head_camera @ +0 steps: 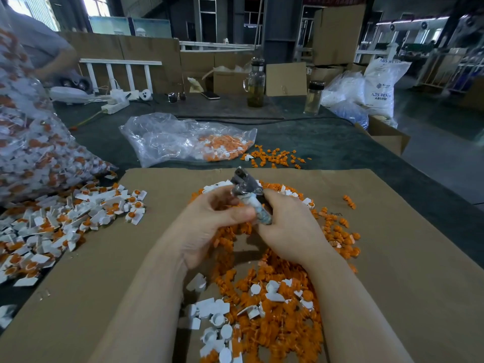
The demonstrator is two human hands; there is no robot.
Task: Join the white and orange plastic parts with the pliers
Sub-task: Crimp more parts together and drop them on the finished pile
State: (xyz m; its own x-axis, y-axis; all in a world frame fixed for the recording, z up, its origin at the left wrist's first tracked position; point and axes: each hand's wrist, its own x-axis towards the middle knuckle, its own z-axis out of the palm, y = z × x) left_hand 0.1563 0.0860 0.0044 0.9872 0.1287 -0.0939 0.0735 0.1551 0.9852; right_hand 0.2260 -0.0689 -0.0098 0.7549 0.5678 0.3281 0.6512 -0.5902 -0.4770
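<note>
1. I see my right hand [285,226] wrapped round the taped handle of the pliers [248,191], head pointing to 12 o'clock.
2. My left hand [209,218] has its fingers curled beside the pliers; whether it pinches a part I cannot tell.
3. Orange parts [277,297] and white parts [212,318] heap at 6 o'clock on the cardboard sheet [392,271].
4. At 2 o'clock a white sack [379,85] reads "ABS RESIN".

A single wide-angle view from the person's head looks forward and steeply down, close over the cardboard sheet [392,258] lying on the counter [327,142]. Both forearms enter from the bottom edge, and the left hand [209,221] and right hand [285,226] meet near the frame's centre. The counter's far edge and the workshop beyond fill the top, bowed by the lens
</note>
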